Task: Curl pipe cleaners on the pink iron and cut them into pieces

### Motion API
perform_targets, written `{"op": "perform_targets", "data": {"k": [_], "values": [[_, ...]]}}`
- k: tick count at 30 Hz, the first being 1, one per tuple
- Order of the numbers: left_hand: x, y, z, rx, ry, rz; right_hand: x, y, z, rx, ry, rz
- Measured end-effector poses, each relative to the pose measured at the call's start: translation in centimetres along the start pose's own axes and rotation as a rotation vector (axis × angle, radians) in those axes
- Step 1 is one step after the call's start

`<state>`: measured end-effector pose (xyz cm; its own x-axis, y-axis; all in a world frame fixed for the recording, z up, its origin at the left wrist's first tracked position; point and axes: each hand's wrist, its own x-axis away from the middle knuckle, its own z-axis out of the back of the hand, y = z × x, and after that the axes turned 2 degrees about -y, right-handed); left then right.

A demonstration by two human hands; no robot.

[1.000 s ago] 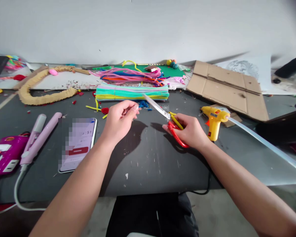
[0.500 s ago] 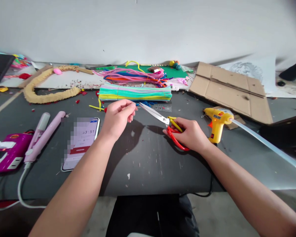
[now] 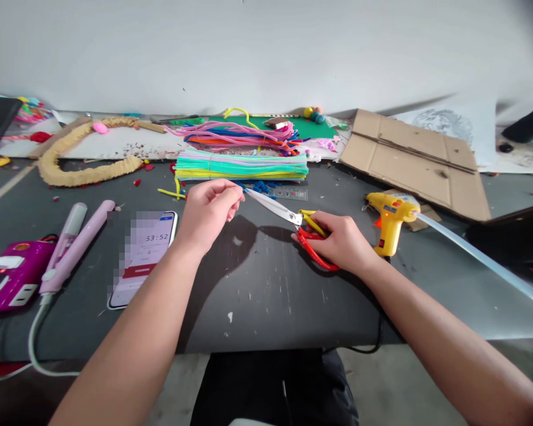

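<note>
My right hand [image 3: 344,241] grips red and yellow handled scissors [image 3: 293,222]; their steel blades point left toward my left hand. My left hand [image 3: 208,210] is curled in a pinch just at the blade tips, fingers pressed together on something too small to make out. Both hands hover over the dark grey table [image 3: 257,284]. Behind them lies a flat stack of green, yellow and blue pipe cleaners [image 3: 242,165], with a looser bundle of pink, orange and blue ones [image 3: 235,135] further back.
A phone [image 3: 144,257] lies left of my left arm, beside a pink hair straightener [image 3: 73,245] and a magenta device [image 3: 9,281]. A yellow glue gun [image 3: 391,216] with a long glue stick stands to the right. Cardboard [image 3: 415,160] lies behind; a tan wrapped curve [image 3: 77,171] sits far left.
The scissor blades have swung lower and their tips have closed in on my left hand's pinched fingers. My left hand has shifted slightly left and toward the pipe cleaner stack.
</note>
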<state>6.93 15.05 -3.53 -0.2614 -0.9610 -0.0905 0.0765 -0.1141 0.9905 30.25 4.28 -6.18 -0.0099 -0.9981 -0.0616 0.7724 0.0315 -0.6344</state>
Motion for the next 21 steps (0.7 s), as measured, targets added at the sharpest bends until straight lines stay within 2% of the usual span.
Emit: {"op": "perform_targets", "data": {"k": [21], "values": [[-0.14, 0.1, 0.15, -0.04, 0.028, 0.002, 0.0, 0.08, 0.01, 0.005, -0.02, 0.004]]}}
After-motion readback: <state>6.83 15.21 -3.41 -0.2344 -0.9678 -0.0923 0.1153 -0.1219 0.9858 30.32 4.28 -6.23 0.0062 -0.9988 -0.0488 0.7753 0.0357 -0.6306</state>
